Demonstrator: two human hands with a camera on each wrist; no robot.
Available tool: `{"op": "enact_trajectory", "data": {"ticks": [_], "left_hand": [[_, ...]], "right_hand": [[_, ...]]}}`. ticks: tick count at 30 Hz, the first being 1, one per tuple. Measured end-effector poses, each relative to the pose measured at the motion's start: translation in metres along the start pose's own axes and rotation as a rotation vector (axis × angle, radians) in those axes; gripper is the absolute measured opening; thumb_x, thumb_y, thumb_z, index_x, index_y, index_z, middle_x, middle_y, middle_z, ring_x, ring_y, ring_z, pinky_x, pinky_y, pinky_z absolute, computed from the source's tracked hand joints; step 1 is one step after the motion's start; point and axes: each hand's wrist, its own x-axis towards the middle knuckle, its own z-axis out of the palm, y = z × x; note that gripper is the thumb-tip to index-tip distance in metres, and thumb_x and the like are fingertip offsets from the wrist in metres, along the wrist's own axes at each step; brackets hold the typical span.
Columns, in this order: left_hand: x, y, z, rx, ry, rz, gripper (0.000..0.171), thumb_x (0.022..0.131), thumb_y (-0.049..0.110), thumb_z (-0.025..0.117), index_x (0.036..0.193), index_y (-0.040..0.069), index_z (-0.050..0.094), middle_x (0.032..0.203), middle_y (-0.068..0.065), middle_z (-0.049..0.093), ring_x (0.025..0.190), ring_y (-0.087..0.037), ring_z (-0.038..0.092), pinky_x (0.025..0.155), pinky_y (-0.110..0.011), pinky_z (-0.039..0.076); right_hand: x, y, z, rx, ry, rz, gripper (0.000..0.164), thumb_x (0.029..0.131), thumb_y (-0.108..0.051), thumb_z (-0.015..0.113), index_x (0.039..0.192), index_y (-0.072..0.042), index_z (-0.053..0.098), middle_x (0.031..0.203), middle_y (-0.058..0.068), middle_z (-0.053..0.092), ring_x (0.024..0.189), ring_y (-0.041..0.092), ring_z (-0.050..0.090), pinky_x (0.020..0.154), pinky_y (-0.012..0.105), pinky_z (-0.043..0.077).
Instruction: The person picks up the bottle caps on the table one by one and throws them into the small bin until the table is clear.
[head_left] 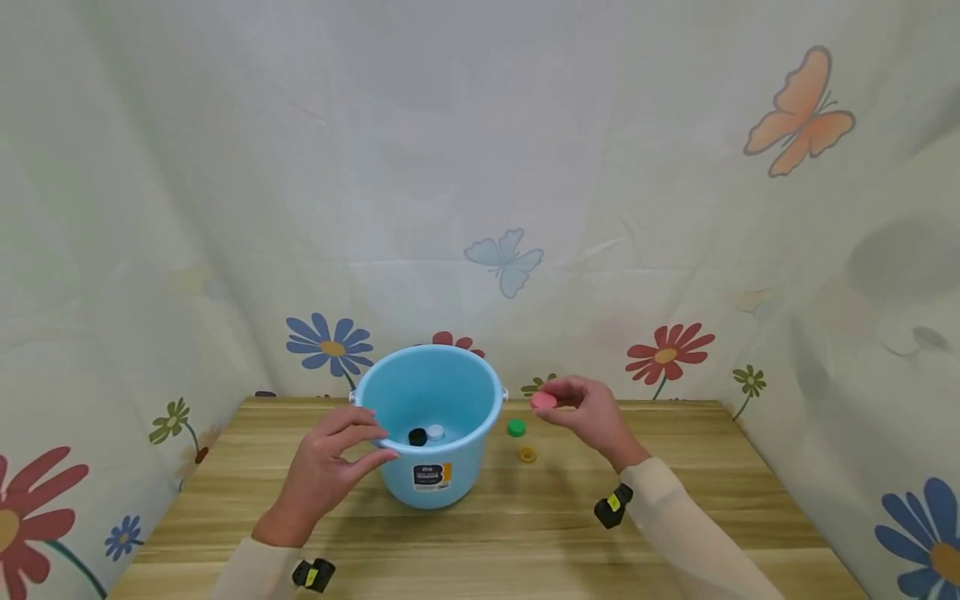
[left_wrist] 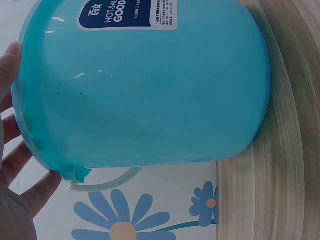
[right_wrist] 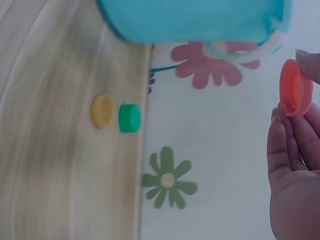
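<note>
A light blue bucket (head_left: 431, 475) stands upright on the table. My left hand (head_left: 326, 467) holds its near left rim, thumb outside and fingers over the edge; in the left wrist view the thumb (left_wrist: 9, 65) lies against the rim. Inside the bucket are a black cap (head_left: 417, 437) and a white cap (head_left: 435, 432). To the right of the bucket, my right hand (head_left: 592, 415) pinches a pink bottle cap (right_wrist: 296, 89) above the table. Its hollow side shows in the right wrist view. Below and left of that hand lie a green cap (head_left: 516, 427) and a yellow cap (head_left: 527, 454).
The wood-grain table (head_left: 555, 533) ends against a pale curtain (head_left: 405, 167) printed with flowers and butterflies, which also closes in both sides. A pale bucket handle (left_wrist: 110, 185) hangs along the bucket's far side. Each wrist wears a small black camera.
</note>
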Motion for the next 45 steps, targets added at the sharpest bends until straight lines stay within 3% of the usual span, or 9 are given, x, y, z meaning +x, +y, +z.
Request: {"op": "enact_trajectory", "data": {"ticks": [4, 9, 18, 31, 45], "left_hand": [[0.0, 0.0, 0.0, 0.005, -0.008, -0.013, 0.033, 0.063, 0.031, 0.086, 0.091, 0.02, 0.074, 0.102, 0.003, 0.065, 0.103, -0.012, 0.057, 0.088, -0.044, 0.054], [0.0, 0.0, -0.001, 0.014, -0.012, -0.019, 0.033, 0.063, 0.032, 0.085, 0.092, 0.022, 0.074, 0.102, 0.005, 0.065, 0.103, -0.012, 0.057, 0.088, -0.044, 0.054], [0.0, 0.001, -0.001, 0.007, -0.015, -0.024, 0.033, 0.063, 0.032, 0.085, 0.092, 0.021, 0.074, 0.102, 0.005, 0.065, 0.103, -0.013, 0.058, 0.088, -0.044, 0.054], [0.0, 0.002, -0.001, 0.007, -0.016, -0.021, 0.033, 0.063, 0.031, 0.086, 0.093, 0.022, 0.074, 0.103, 0.004, 0.065, 0.103, -0.012, 0.058, 0.087, -0.044, 0.054], [0.001, 0.003, 0.0, 0.02, -0.004, 0.0, 0.034, 0.062, 0.031, 0.086, 0.091, 0.02, 0.074, 0.102, 0.002, 0.065, 0.102, -0.012, 0.058, 0.092, -0.033, 0.052]], "right_hand": [[0.003, -0.008, -0.003, 0.046, -0.008, -0.029, 0.041, 0.076, -0.038, 0.078, 0.11, -0.019, 0.066, 0.107, -0.001, 0.067, 0.095, 0.018, 0.064, 0.08, 0.025, 0.057], [0.006, -0.019, -0.005, 0.076, -0.011, -0.057, 0.043, 0.078, -0.036, 0.077, 0.113, -0.015, 0.065, 0.109, 0.001, 0.067, 0.096, 0.019, 0.064, 0.08, 0.024, 0.056], [-0.003, -0.062, -0.005, 0.179, -0.055, -0.068, 0.041, 0.081, -0.023, 0.075, 0.117, -0.008, 0.062, 0.113, 0.007, 0.065, 0.101, 0.027, 0.062, 0.083, 0.026, 0.056], [0.011, -0.059, 0.015, 0.202, -0.072, -0.106, 0.037, 0.077, -0.033, 0.078, 0.11, -0.023, 0.067, 0.11, -0.003, 0.067, 0.099, 0.024, 0.064, 0.083, 0.031, 0.057], [0.017, -0.072, 0.03, 0.241, -0.076, -0.114, 0.041, 0.077, -0.03, 0.079, 0.112, -0.013, 0.066, 0.109, 0.001, 0.067, 0.095, 0.022, 0.064, 0.08, 0.031, 0.058]]}}
